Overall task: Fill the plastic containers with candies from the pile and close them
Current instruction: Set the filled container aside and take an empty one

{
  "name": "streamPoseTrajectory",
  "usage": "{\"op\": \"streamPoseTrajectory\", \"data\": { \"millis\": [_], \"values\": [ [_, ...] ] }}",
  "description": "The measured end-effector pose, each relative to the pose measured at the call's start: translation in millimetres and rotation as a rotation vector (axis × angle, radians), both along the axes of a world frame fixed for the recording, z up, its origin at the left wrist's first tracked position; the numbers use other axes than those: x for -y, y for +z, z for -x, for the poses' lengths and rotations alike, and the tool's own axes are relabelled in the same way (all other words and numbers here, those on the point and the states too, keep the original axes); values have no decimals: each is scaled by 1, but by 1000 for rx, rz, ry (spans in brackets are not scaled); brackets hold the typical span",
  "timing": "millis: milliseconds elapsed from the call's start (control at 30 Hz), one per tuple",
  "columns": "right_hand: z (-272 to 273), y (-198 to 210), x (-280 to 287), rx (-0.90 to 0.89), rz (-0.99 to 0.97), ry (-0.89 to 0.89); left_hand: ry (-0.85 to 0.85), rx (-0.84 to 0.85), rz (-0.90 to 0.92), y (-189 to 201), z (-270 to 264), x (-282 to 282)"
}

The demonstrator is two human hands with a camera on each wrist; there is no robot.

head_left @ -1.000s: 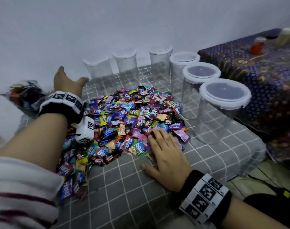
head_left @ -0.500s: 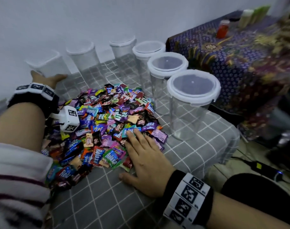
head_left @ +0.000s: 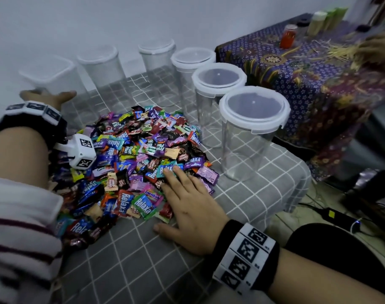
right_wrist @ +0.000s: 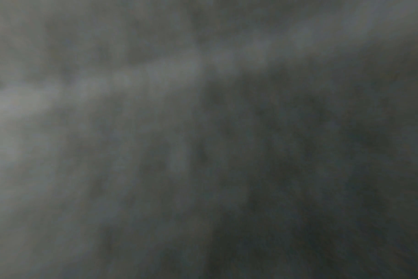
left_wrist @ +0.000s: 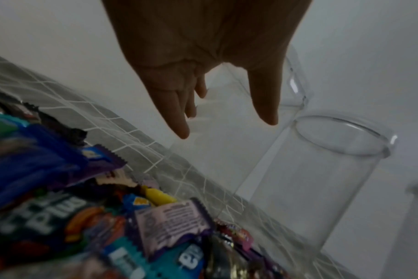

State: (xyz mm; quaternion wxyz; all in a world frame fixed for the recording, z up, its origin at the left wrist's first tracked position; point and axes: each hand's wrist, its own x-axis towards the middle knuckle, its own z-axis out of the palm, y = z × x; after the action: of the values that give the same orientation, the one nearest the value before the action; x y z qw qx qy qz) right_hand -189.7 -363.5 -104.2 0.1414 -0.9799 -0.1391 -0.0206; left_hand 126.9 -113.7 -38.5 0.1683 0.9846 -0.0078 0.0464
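Note:
A pile of wrapped candies (head_left: 138,163) lies on the grey checked tablecloth (head_left: 147,266). Several clear plastic containers with white lids stand in an arc behind and to the right of it; the nearest round one (head_left: 250,132) is at the right. My left hand (head_left: 47,97) reaches with straight fingers toward the square container (head_left: 53,77) at the far left. In the left wrist view that left hand (left_wrist: 227,105) is spread just before the clear square container (left_wrist: 227,147), touching or nearly so. My right hand (head_left: 187,200) lies flat at the pile's near right edge. The right wrist view is dark.
A second table under a purple patterned cloth (head_left: 318,88) stands at the right, carrying a red jar (head_left: 288,36) and pale bottles (head_left: 318,23). The grey table's right edge drops to the floor, where a black cable and adapter (head_left: 338,218) lie.
The head view swung left to right across the table. My left hand reached further toward the square container. The right hand stayed flat at the pile's edge.

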Motion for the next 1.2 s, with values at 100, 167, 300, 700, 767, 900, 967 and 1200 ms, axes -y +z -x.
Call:
{"op": "streamPoseTrajectory", "data": {
  "millis": [100, 167, 300, 700, 767, 900, 967, 1200],
  "values": [
    [0, -2, -1, -17, 9, 0, 144, 37, 273, 3, 10, -1],
    [-1, -2, -1, -9, 8, -2, 121, 91, 404, 10, 23, 1],
    [0, -1, -1, -20, 31, 2, 262, 244, 921, 43, 62, 10],
    [0, -1, -2, -40, 103, 17, -33, 180, 1038, 72, 205, -4],
    [0, -1, -2, -47, 102, 16, -68, 110, 1043, 68, 234, 4],
    [1, -2, -2, -35, 122, 12, -142, -29, 1018, 59, 284, 17],
    [2, -3, -2, -24, 107, 6, -154, -55, 1027, 49, 302, 22],
    [2, -4, -3, -35, 112, 6, -205, -46, 997, 21, 336, 19]
  ]
}}
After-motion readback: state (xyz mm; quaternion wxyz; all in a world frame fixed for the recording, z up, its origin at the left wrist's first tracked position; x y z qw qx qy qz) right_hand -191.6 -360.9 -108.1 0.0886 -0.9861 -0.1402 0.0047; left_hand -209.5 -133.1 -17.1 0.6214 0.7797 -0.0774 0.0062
